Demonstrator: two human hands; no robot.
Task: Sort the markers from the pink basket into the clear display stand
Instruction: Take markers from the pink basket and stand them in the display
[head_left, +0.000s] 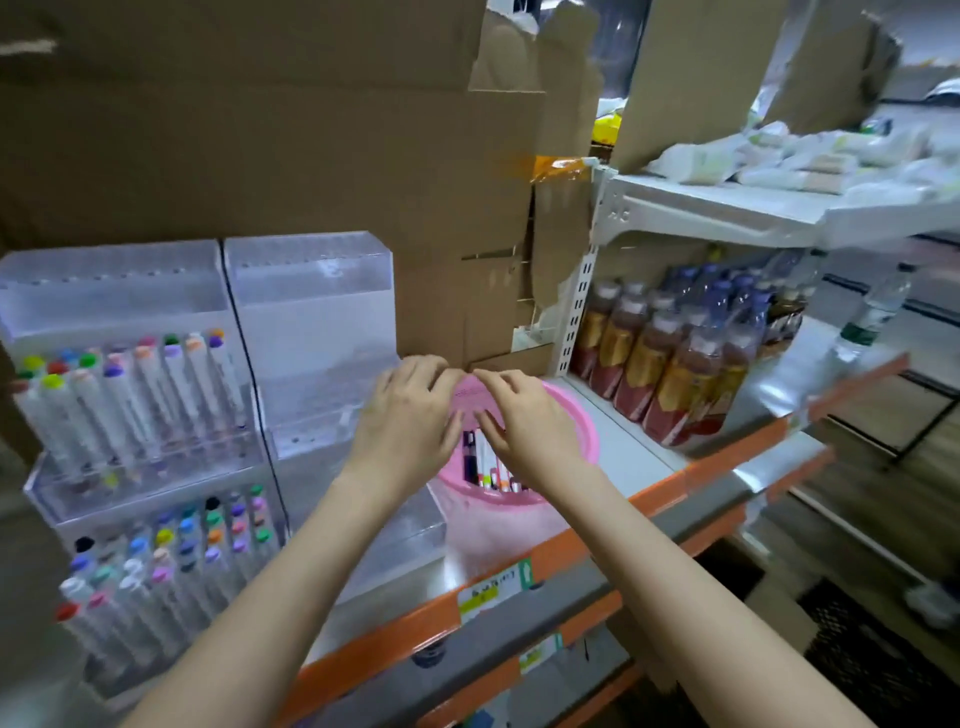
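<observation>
Markers (485, 463) in pink basket (582, 422), mostly hidden beneath the hands; left hand (408, 415) and right hand (527, 418) rested, fingers extended, on its far rim. Clear display stand (311, 322) stood just left, bottles (670, 364) right.

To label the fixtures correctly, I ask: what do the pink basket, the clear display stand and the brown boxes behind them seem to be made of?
Pink basket: probably moulded plastic, smooth, with a slightly translucent wall.
Clear display stand: likely acrylic, see-through, with a faint haze.
Brown boxes: cardboard, matte, with torn edges and folded flaps.
</observation>
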